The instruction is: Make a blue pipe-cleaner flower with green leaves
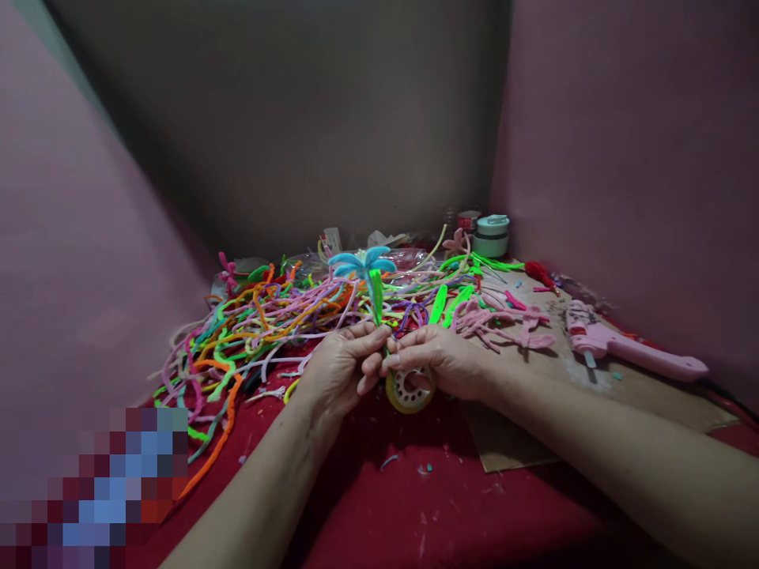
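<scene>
A blue pipe cleaner flower [363, 262] with a green leaf [377, 294] stands upright above my hands. Its stem is pinched between the thumb and fingers of my left hand [344, 359]. My right hand [436, 359] is closed, its fingertips meeting the lower stem right beside the left ones. A yellowish roll of tape [408, 401] with a holed white core shows beneath the right fingers, facing me and seemingly held by them. The fingers cover the stem's lower end and part of the roll.
Tangled coloured pipe cleaners [254, 316] heap at the left and back. Pink pipe cleaner pieces [504, 324] and a pink glue gun [634, 348] lie on a brown board [515, 442] at right. A mint-lidded jar [491, 237] stands behind. Scraps dot the red cloth [379, 506].
</scene>
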### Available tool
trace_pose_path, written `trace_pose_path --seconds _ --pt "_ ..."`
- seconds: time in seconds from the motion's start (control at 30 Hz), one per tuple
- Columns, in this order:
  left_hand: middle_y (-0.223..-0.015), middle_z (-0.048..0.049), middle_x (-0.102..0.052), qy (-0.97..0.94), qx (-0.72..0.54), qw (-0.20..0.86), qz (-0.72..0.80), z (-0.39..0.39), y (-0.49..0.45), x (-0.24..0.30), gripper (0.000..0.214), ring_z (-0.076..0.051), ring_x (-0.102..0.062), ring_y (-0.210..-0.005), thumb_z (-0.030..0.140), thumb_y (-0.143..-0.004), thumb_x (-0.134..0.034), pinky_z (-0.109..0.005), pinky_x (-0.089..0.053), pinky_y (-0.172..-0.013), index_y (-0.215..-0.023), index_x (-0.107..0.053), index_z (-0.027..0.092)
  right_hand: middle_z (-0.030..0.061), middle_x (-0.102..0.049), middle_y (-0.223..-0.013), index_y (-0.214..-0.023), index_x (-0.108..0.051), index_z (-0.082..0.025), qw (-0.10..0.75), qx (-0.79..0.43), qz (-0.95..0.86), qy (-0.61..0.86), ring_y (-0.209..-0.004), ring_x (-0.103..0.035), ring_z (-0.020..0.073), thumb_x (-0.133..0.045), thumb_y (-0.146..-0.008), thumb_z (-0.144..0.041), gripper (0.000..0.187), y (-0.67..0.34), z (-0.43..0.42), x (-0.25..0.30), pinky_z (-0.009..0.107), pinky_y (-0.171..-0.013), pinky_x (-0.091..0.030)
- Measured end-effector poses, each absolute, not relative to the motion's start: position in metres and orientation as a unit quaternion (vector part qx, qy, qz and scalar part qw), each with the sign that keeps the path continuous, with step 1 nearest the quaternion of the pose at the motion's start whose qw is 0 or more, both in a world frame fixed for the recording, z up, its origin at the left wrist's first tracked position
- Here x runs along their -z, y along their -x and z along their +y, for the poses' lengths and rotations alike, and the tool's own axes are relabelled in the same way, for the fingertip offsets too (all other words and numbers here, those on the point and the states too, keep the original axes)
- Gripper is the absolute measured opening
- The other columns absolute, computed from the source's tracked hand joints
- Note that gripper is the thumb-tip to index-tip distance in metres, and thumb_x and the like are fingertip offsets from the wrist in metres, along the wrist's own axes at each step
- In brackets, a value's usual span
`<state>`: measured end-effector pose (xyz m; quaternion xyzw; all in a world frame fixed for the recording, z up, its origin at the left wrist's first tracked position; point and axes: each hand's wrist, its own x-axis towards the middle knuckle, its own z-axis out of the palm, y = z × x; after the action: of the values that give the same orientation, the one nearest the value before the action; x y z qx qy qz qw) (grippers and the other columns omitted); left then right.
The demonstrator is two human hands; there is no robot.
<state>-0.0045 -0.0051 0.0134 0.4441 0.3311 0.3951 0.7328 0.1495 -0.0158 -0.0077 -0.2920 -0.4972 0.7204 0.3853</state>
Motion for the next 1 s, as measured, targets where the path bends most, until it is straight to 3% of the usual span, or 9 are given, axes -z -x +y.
trace_pose_path --seconds 0.27,0.43,0.53,0.63,0.7,0.83,1.0 --pt "-0.044 0.0025 -0.051 -0.382 -0.405 0.778 0.292 -0.009 0.003 -0.020 0.020 -0.003 -0.045 -0.033 0.009 -0.086 -0.042 -0.016 -0.047 -0.046 -0.085 -0.062 0.006 0.0058 -0.065 -0.069 -0.073 -0.070 -0.009 0.362 -0.747 -0.508 0.231 -0.064 -0.056 0.0129 -0.066 -0.069 -0.033 0.025 -0.152 -0.017 0.007 0.023 -0.055 -0.036" --pt "-0.042 0.0044 -0.048 -0.355 -0.396 0.798 0.283 -0.014 0.000 -0.024 0.024 -0.004 -0.041 -0.030 0.005 -0.086 -0.037 -0.017 -0.045 -0.042 -0.096 -0.060 0.007 0.0023 -0.062 -0.060 -0.070 -0.071 -0.010 0.360 -0.737 -0.525 0.228 -0.049 -0.045 0.0067 -0.065 -0.069 -0.026 0.018 -0.153 -0.017 0.007 0.020 -0.046 -0.028" --pt "-0.040 0.0056 -0.046 -0.361 -0.389 0.805 0.265 -0.013 0.000 -0.022 0.023 -0.005 -0.041 -0.031 0.006 -0.085 -0.040 -0.018 -0.045 -0.043 -0.098 -0.059 0.008 0.0013 -0.061 -0.059 -0.071 -0.072 -0.011 0.362 -0.721 -0.541 0.236 -0.049 -0.044 0.0064 -0.064 -0.068 -0.023 0.015 -0.154 -0.018 0.008 0.021 -0.046 -0.027" --pt "-0.040 0.0059 -0.044 -0.385 -0.401 0.789 0.260 -0.011 0.000 -0.020 0.012 -0.003 -0.040 -0.034 0.012 -0.083 -0.049 -0.018 -0.047 -0.047 -0.087 -0.060 0.008 0.0014 -0.061 -0.063 -0.070 -0.071 -0.011 0.377 -0.703 -0.541 0.266 -0.053 -0.045 0.0073 -0.063 -0.067 -0.024 0.015 -0.153 -0.019 0.007 0.020 -0.048 -0.027" --pt "-0.043 0.0050 -0.045 -0.408 -0.401 0.769 0.287 -0.010 0.001 -0.020 0.010 -0.003 -0.040 -0.035 0.019 -0.080 -0.056 -0.014 -0.043 -0.040 -0.080 -0.059 0.009 -0.0002 -0.058 -0.059 -0.067 -0.069 -0.011 0.384 -0.688 -0.540 0.296 -0.049 -0.040 0.0060 -0.062 -0.066 -0.024 0.015 -0.152 -0.019 0.006 0.021 -0.047 -0.025" --pt "-0.044 0.0067 -0.045 -0.448 -0.399 0.713 0.363 -0.013 -0.001 -0.019 0.018 -0.003 -0.034 -0.031 0.024 -0.071 -0.067 -0.011 -0.024 -0.027 -0.072 -0.052 0.015 -0.0053 -0.046 -0.044 -0.053 -0.060 -0.013 0.394 -0.631 -0.571 0.346 -0.041 -0.030 0.0048 -0.059 -0.062 -0.021 0.012 -0.150 -0.018 0.007 0.022 -0.044 -0.022" --pt "-0.037 0.0084 -0.041 -0.463 -0.411 0.669 0.412 -0.016 -0.003 -0.017 0.025 -0.002 -0.034 -0.030 0.020 -0.066 -0.071 -0.012 -0.027 -0.033 -0.064 -0.047 0.016 -0.0056 -0.044 -0.042 -0.053 -0.059 -0.014 0.381 -0.616 -0.586 0.363 -0.041 -0.033 0.0055 -0.058 -0.061 -0.021 0.011 -0.148 -0.018 0.008 0.022 -0.045 -0.024"
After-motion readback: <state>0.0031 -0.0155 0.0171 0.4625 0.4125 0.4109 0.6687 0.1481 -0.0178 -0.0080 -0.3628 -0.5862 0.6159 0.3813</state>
